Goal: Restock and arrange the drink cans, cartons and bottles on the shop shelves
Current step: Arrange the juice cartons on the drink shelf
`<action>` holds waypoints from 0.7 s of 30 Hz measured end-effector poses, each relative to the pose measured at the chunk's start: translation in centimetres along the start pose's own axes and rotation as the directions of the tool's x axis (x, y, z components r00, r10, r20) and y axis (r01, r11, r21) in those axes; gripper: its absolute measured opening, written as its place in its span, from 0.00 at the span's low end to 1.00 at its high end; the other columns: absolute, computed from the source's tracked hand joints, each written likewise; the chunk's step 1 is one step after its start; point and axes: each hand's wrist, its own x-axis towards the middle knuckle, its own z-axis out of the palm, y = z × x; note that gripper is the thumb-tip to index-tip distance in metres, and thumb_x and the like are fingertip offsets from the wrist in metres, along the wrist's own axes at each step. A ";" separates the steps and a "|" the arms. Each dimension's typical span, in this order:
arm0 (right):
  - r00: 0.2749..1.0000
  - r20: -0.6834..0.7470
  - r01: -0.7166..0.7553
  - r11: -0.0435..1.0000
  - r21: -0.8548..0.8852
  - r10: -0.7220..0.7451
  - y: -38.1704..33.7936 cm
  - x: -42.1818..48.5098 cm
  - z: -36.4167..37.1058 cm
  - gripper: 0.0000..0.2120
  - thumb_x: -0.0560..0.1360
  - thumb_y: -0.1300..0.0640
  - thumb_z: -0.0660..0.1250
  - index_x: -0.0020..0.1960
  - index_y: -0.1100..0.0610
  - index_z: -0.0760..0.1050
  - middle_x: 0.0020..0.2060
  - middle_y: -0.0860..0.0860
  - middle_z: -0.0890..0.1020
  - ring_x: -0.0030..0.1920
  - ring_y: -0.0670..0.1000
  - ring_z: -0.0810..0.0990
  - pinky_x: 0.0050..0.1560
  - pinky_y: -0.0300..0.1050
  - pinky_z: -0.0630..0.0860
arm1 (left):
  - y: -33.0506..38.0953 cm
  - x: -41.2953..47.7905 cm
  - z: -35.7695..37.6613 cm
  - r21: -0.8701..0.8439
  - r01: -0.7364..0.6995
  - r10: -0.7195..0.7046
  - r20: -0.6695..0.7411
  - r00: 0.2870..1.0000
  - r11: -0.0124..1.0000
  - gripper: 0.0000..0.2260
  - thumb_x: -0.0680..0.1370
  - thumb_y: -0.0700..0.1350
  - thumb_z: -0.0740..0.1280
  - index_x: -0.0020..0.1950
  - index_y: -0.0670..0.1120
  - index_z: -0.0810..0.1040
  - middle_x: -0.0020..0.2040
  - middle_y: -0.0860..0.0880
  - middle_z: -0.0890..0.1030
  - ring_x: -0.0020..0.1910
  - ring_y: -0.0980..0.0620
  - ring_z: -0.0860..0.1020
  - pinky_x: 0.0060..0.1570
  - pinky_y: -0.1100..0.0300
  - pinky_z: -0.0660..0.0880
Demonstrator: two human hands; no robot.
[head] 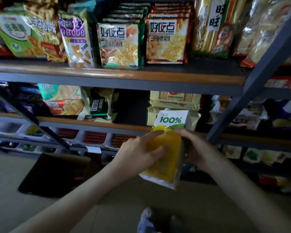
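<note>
Gripping one juice carton, left hand, right hand, two together.

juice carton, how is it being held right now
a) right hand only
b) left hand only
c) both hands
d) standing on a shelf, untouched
c: the juice carton is up in front of the shelves, with the left hand wrapped over its yellow front and the right hand gripping its right side.
</note>
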 end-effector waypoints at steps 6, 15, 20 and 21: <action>0.984 0.021 -0.177 0.955 0.239 0.177 3.3 0.7 -0.2 0.14 0.76 0.50 0.64 0.58 0.53 0.78 0.50 0.57 0.83 0.52 0.59 0.81 0.48 0.54 0.79 | -4.1 2.0 1.0 -0.568 0.316 -0.197 0.263 0.945 0.760 0.13 0.77 0.53 0.67 0.61 0.61 0.75 0.56 0.50 0.82 0.53 0.51 0.81 0.57 0.52 0.77; 0.989 -0.041 -0.135 0.979 0.150 0.143 5.6 0.0 -0.4 0.11 0.78 0.49 0.66 0.58 0.50 0.74 0.50 0.52 0.83 0.53 0.56 0.81 0.47 0.53 0.77 | -4.2 2.0 4.1 -0.701 0.257 -0.083 0.272 0.959 0.666 0.28 0.77 0.42 0.70 0.72 0.61 0.64 0.57 0.53 0.79 0.50 0.53 0.82 0.47 0.57 0.81; 0.990 -0.132 0.025 0.984 -0.179 -0.049 6.9 -2.1 -0.6 0.38 0.70 0.43 0.73 0.73 0.46 0.58 0.63 0.46 0.75 0.61 0.53 0.76 0.52 0.50 0.77 | -2.8 -0.5 6.1 -0.283 -0.015 0.011 -0.017 1.000 0.959 0.35 0.74 0.52 0.71 0.74 0.69 0.56 0.52 0.53 0.80 0.49 0.52 0.80 0.48 0.56 0.80; 0.989 -0.130 0.049 0.980 -0.195 -0.075 7.2 -2.5 -0.6 0.46 0.65 0.39 0.74 0.75 0.45 0.54 0.65 0.46 0.73 0.63 0.52 0.74 0.54 0.50 0.76 | -2.2 -1.4 6.5 -0.196 -0.052 0.042 -0.052 0.998 0.979 0.35 0.75 0.50 0.70 0.75 0.67 0.55 0.49 0.53 0.80 0.46 0.52 0.81 0.45 0.60 0.79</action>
